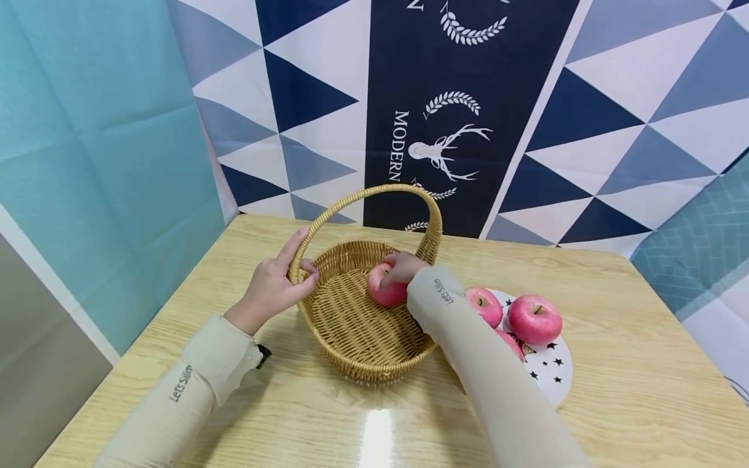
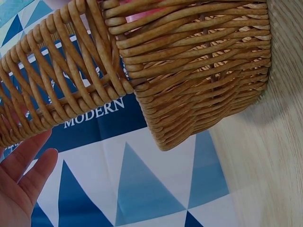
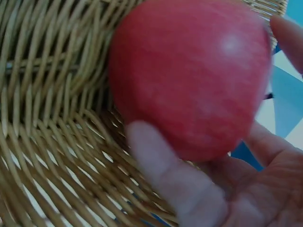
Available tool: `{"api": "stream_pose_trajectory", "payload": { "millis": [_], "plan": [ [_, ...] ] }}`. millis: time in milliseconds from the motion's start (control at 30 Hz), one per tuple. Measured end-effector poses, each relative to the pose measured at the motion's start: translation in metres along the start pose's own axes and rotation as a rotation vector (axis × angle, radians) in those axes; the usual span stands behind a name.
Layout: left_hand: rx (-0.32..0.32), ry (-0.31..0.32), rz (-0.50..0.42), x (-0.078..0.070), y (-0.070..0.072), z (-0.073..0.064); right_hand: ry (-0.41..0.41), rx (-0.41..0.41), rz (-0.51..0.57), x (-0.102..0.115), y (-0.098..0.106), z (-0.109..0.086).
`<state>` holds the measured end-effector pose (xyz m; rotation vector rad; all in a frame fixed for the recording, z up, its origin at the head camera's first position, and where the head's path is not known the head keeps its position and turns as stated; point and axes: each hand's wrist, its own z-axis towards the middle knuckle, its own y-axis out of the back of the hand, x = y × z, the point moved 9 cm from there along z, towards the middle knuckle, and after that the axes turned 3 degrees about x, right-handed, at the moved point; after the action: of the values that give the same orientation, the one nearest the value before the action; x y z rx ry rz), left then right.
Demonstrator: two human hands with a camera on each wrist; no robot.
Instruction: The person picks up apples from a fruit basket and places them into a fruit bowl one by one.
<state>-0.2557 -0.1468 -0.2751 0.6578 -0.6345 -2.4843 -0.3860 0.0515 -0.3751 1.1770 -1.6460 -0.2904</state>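
Observation:
A wicker basket (image 1: 363,325) with a tall arched handle stands on the table. My left hand (image 1: 274,284) holds the left side of that handle, thumb inside and index finger extended along it; the left wrist view shows two fingertips (image 2: 40,172) beside the handle's weave. Inside the basket, towards its right wall, my right hand (image 1: 404,266) grips a red apple (image 1: 386,287). Close up in the right wrist view, the apple (image 3: 189,75) sits between the thumb and fingers, near the woven wall. Part of the apple is hidden by the hand.
Right of the basket, a white star-patterned plate (image 1: 550,383) carries red apples (image 1: 535,319), partly hidden by my right sleeve (image 1: 486,364). The wooden table (image 1: 632,351) meets a patterned cloth backdrop (image 1: 328,84) at the back. A teal cloth (image 1: 105,143) hangs on the left.

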Motion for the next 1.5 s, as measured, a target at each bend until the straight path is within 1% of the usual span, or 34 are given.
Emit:
{"api": "stream_pose_trajectory", "payload": {
  "millis": [200, 367, 467, 533, 633, 733, 767, 833, 967, 1100, 1267, 1400, 1500],
  "plan": [
    [-0.011, 0.006, -0.023, 0.002, 0.000, -0.001, 0.022, 0.009, -0.063, 0.002, -0.005, 0.004],
    [-0.012, 0.017, -0.018, 0.003, -0.001, -0.002, 0.004, 0.033, -0.042, 0.000, -0.010, 0.003],
    [-0.012, 0.013, -0.022, 0.004, -0.002, -0.002, 0.003, 0.054, -0.006, -0.004, -0.013, 0.005],
    [-0.015, 0.000, -0.028, 0.004, -0.002, 0.000, 0.016, 0.060, 0.019, -0.005, -0.014, 0.007],
    [-0.019, -0.029, -0.030, 0.001, -0.002, 0.004, 0.004, 0.064, 0.123, -0.008, -0.017, 0.007],
    [-0.020, -0.042, -0.035, 0.000, -0.002, 0.006, -0.004, 0.051, 0.193, -0.009, -0.018, 0.006],
    [-0.019, -0.042, -0.038, 0.000, -0.002, 0.006, -0.015, 0.051, 0.216, -0.010, -0.019, 0.005],
    [-0.018, -0.039, -0.045, 0.001, -0.002, 0.004, -0.009, 0.054, 0.232, -0.008, -0.021, 0.004],
    [-0.018, -0.018, -0.041, 0.003, -0.003, 0.000, -0.015, 0.062, 0.272, -0.008, -0.025, 0.003],
    [-0.015, -0.001, -0.027, 0.004, -0.004, -0.002, -0.027, 0.048, 0.258, -0.012, -0.026, 0.005],
    [-0.009, -0.001, -0.043, 0.002, -0.006, -0.004, -0.055, 0.038, 0.249, -0.018, -0.025, 0.006],
    [-0.005, 0.005, -0.072, 0.003, -0.005, -0.003, -0.038, 0.018, 0.250, -0.015, -0.019, 0.003],
    [-0.004, 0.006, -0.073, 0.002, -0.004, -0.002, -0.015, 0.020, 0.232, -0.011, -0.017, 0.000]
  ]
}}
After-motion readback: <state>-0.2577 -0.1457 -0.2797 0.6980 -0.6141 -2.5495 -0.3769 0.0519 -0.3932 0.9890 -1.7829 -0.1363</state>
